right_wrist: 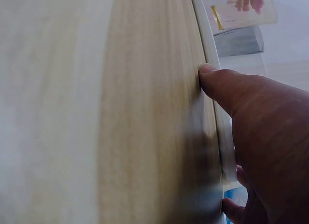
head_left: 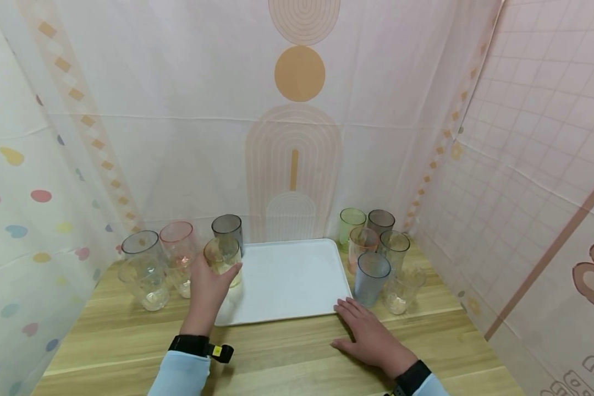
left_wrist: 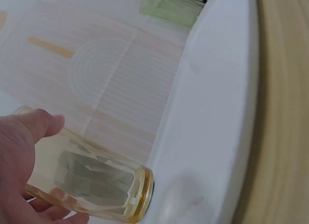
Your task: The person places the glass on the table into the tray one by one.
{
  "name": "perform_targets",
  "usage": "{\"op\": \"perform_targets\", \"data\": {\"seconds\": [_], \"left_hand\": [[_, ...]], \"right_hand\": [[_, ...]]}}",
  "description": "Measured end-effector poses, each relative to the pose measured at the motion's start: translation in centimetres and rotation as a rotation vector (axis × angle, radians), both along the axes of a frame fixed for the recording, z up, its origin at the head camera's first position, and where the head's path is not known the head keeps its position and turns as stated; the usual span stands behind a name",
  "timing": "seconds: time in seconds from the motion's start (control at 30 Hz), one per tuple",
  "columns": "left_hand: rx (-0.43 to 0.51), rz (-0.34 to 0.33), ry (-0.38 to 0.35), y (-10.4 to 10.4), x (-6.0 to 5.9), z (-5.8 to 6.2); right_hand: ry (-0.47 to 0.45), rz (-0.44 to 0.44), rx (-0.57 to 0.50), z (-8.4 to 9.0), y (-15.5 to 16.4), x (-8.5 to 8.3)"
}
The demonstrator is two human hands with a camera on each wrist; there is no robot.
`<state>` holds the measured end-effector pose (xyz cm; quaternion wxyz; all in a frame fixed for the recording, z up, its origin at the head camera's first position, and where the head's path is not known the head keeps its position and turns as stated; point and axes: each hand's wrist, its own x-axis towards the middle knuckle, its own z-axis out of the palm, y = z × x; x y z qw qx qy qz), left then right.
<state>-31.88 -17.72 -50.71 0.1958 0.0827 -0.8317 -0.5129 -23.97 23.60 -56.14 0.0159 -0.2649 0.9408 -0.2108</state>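
My left hand grips a clear yellow glass, thumb on one side and fingers round the other. In the left wrist view the yellow glass has its thick base close over the white tray. In the head view the glass overlaps the left end of the white tray. Fingers spread, my right hand lies at the tray's front right corner, fingertips right at the rim. The right wrist view shows the right thumb stretched out beside the tray edge.
Left of the tray stand a pink glass, clear glasses and, behind, a grey glass. Right of it are a green glass, a blue glass and several others. A patterned curtain hangs behind the wooden table.
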Motion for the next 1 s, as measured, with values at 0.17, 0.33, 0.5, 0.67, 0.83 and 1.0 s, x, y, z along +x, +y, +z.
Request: {"op": "perform_targets", "data": {"seconds": [0.17,0.33,0.5,0.67,0.83,1.0], "left_hand": [[-0.002,0.013,0.028,0.3,-0.9,0.1],[0.003,0.017,0.047,0.4,-1.4,0.1],[-0.002,0.034,0.017,0.4,-1.8,-0.4],[0.002,0.049,-0.001,0.5,-2.1,-1.1],[0.0,0.062,-0.009,0.6,-2.2,-1.5],[-0.011,0.068,0.002,0.6,-2.4,-1.6]], "right_hand": [[0.007,-0.006,0.005,-0.1,0.0,0.0],[0.006,-0.004,0.0,0.0,0.0,0.0],[0.017,0.003,-0.004,-0.2,0.1,0.0],[0.026,0.01,-0.008,-0.5,0.2,0.0],[0.023,0.005,-0.005,-0.6,0.2,-0.1],[0.024,-0.005,0.005,-0.6,0.2,-0.1]]}}
